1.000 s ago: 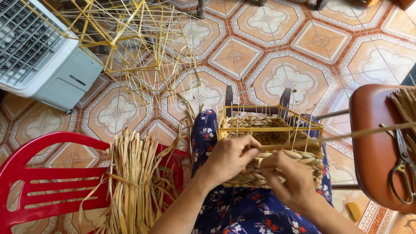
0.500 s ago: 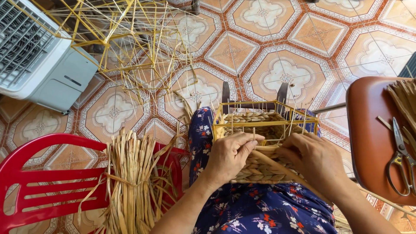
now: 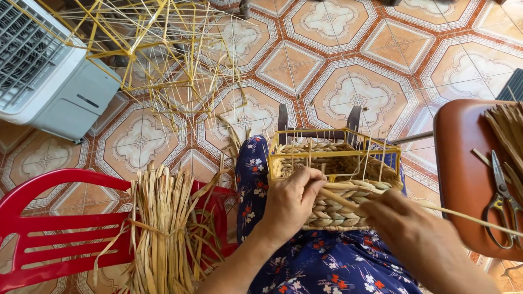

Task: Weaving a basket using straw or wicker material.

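A half-woven straw basket [image 3: 332, 169] on a yellow wire frame rests on my lap, over a blue flowered garment [image 3: 256, 179]. My left hand [image 3: 291, 201] presses against the basket's near woven wall, fingers curled on the top row. My right hand [image 3: 406, 226] is just right of it, pinching a long pale straw strand [image 3: 468, 218] that runs out to the right from the weave.
A tied bundle of dry straw [image 3: 160, 228] lies on a red plastic chair [image 3: 54, 228] at left. Bare yellow wire frames [image 3: 147, 49] stand on the tiled floor beside a white fan unit [image 3: 49, 76]. A brown stool [image 3: 463, 174] at right holds scissors [image 3: 501, 201] and more straw.
My right hand has shifted right and down, drawing the strand out longer. The left hand stays on the basket wall. The view has moved slightly.
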